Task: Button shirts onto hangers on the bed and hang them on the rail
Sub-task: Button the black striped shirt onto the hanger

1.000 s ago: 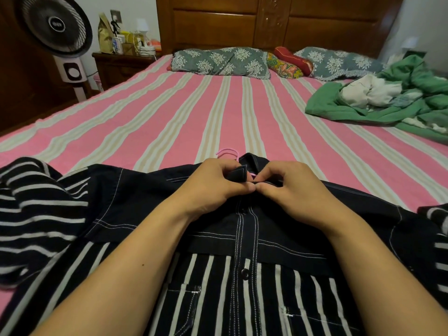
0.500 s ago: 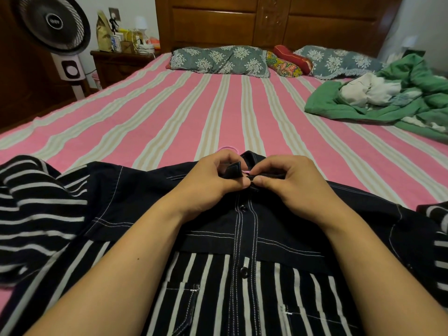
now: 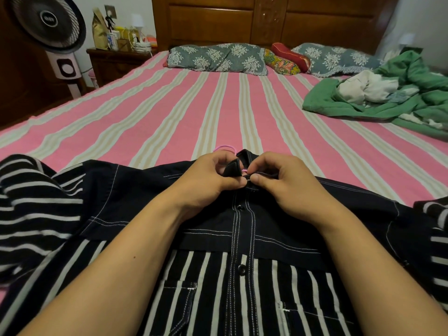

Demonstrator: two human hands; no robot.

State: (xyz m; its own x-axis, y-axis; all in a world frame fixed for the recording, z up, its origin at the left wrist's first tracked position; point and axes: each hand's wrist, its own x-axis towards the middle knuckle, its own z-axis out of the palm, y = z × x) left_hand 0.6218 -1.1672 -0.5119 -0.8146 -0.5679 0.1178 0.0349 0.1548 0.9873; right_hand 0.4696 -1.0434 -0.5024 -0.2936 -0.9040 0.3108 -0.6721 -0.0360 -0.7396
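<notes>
head view: top button of a striped shirt being fastened on the bed

head view, item 1. shirt (image 3: 242, 238): dark with white stripes and white stitching, laid flat, front up, on the near end of the bed (image 3: 194, 112), collar pointing away from the person. two buttons below the collar look done up. a pink hanger (image 3: 224, 148) shows only as a hook poking out past the collar, so the hanger seems to sit inside the shirt.

item 2. left hand (image 3: 208, 180): fingers curled, thumb and forefinger pinching the left collar edge at the neck.

item 3. right hand (image 3: 283, 180): fingers curled, thumb and forefinger pinching the right edge of the placket at the neck. the two thumbs meet tip to tip over the neck opening.

step in hand, by judgement: fastening the top button at the collar; whether it is through its hole cannot be told, as the thumbs cover it. the next move calls for pushing the button through, checking that the hook stays free, then lifting the shirt by the hook toward the rail, which is not in view.

item 4. surroundings: pillows (image 3: 215, 58) at the headboard, a green blanket (image 3: 378, 103) at the right, a fan (image 3: 48, 23) and a bedside table (image 3: 116, 61) at the left.

writing: a mark on the fan hub and labels on the table goods, all too small to read.
</notes>
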